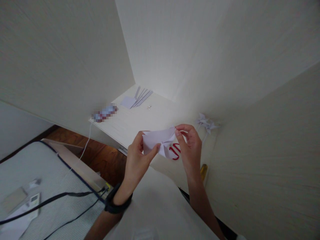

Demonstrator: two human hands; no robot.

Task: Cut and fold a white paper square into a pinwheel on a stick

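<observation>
A white sheet of paper (153, 139), partly cut and with bent corners, is held up over the desk between both hands. My left hand (140, 153) grips its left side, the thumb pressed on the paper near the middle. At the upper right corner my right hand (190, 145) pinches the paper between thumb and fingers. Red-handled scissors (175, 151) lie on the desk just behind and below the sheet, their blades hidden. To the right, white paper pinwheels (207, 124) on sticks rest near the wall.
Thin sticks (143, 97), a flat paper square (128, 102) and small pins (149, 107) lie at the back of the white desk (115, 125). A blurred-out object (104, 112) sits at its left edge. A yellow roll (204, 171) stands by the right wall. Black cables (67, 194) cross the bed.
</observation>
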